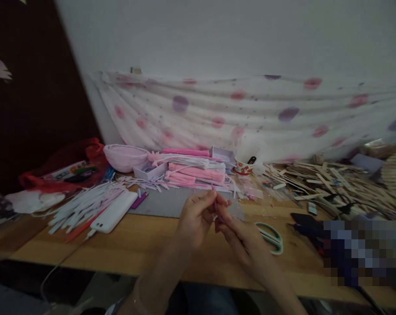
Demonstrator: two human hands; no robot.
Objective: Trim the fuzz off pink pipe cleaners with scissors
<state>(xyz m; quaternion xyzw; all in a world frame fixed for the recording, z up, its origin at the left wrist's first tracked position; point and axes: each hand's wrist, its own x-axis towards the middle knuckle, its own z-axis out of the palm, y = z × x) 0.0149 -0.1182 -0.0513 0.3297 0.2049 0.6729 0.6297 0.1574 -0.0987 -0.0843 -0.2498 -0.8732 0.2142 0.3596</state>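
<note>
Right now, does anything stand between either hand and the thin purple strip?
Nothing visible does: the left hand and right hand both have their fingers on the thin purple strip. The green scissor handles lie beside the right hand, not between.

Brown wooden tabletop (145,239) is showing smooth, low-sheen grain. Flat grey mat (163,203) is presenting matt surface. White rectangular plastic-looking phone (114,213) is reflecting softly. Bundled pink fuzzy stems (197,172) are presenting matt, plush texture. Red plastic bag (99,151) is looking thin, crinkled. White spotted cloth drape (211,105) is showing matt folds. Pale wooden sticks (329,175) are looking matt. Slim purple held piece (218,213): finish blurring.
</note>
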